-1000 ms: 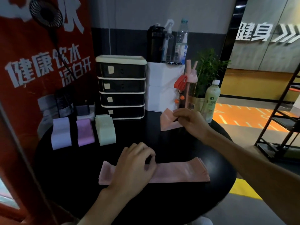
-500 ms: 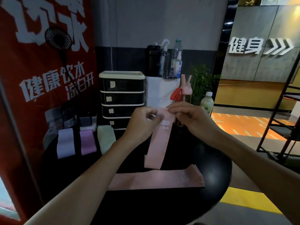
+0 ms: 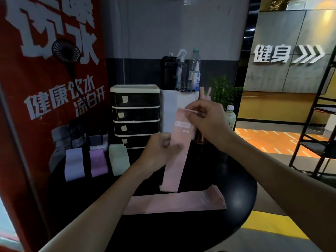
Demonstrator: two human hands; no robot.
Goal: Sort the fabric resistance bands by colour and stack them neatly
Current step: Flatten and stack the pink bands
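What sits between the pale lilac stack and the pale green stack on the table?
A darker purple stack, apart from both, lies between the lilac stack and the green stack; the head view shows it.

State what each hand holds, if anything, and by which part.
Both hold one pink band: the right hand pinches its top end, the left hand grips it near the middle.

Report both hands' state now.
Left hand: touches the pink band mid-length; blurred, grip cannot be told.
Right hand: pinches the pink band's top.
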